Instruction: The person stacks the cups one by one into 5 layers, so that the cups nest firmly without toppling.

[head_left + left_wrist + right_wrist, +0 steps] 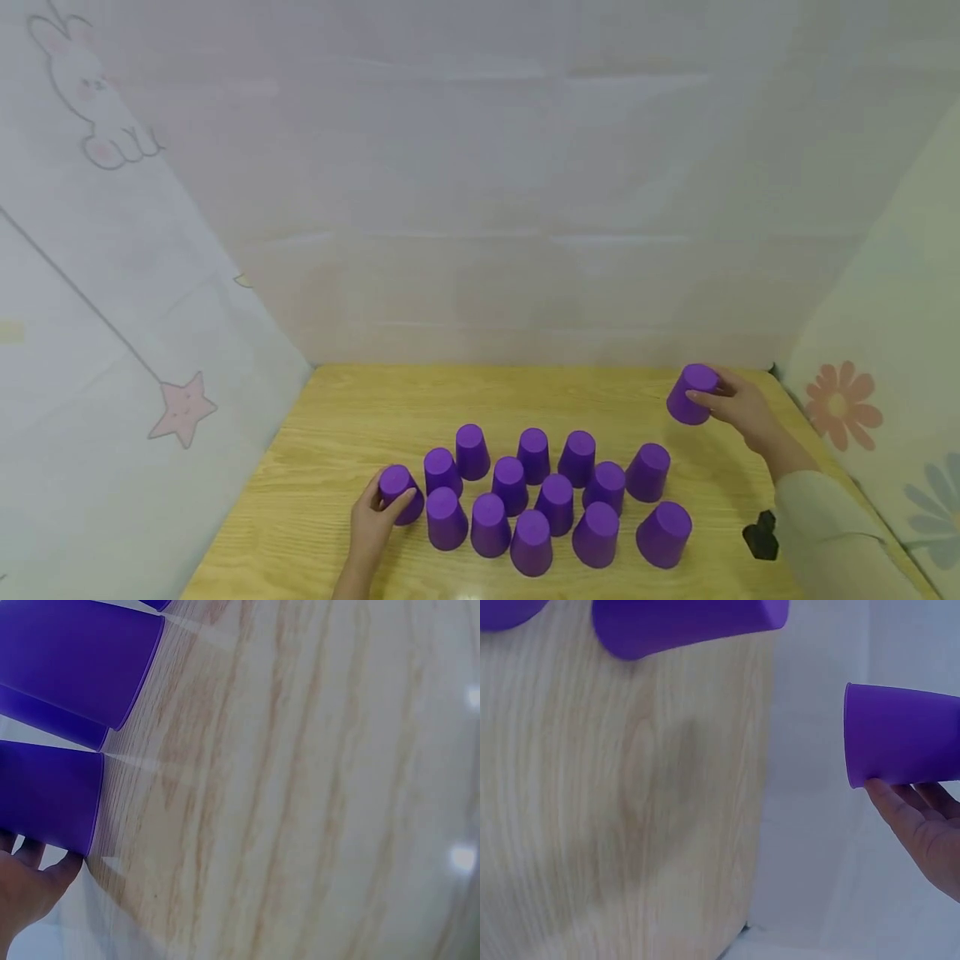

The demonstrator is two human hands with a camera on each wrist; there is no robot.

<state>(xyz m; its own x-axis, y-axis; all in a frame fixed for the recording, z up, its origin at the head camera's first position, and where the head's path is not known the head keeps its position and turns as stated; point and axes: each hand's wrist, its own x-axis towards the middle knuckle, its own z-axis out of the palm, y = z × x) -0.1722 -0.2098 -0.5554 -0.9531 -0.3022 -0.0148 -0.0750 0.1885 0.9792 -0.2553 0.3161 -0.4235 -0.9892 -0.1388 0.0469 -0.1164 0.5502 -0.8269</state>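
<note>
Matt purple plastic cups (pixel 555 502) stand on a glossy wood-grain table (pixel 337 433).

Even, soft, bright lighting; head view sharp, wrist views close and partly blurred.

Head view: diffuse light, with only faint short shadows under the purple cups (pixel 532 500) on the desk (pixel 360 417); straight edges bow toward the frame borders from wide-angle distortion. Left wrist view: two small white glare spots on the desk (pixel 459 856) at the right edge; wood grain smears toward the right. Right wrist view: desk grain (pixel 630 825) is soft and out of focus; the held cup (pixel 904 735) has a crisp rim.
</note>
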